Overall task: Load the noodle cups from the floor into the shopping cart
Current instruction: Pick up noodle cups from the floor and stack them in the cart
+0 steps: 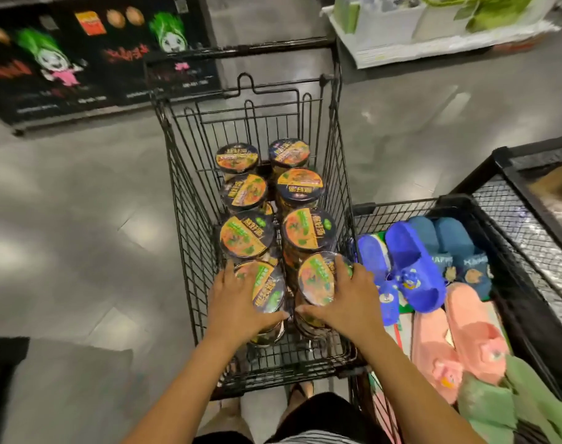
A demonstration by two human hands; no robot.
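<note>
Cart (177, 193) held six cups (246, 237); your left hand (238, 302) gripped near-left cup (268, 288), right hand (348, 299) near-right cup (316, 280), looked almost done, none visible on floor (81, 219)

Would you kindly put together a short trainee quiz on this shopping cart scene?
1. True or false: the left hand holds the near left cup and the right hand holds the near right cup, both inside the shopping cart.
2. How many cup lids show in the cart's top layer? A) four B) eight C) twelve
3. Fill in: the bin right of the cart holds ____.
Key: 1 true; 2 B; 3 slippers.
</note>
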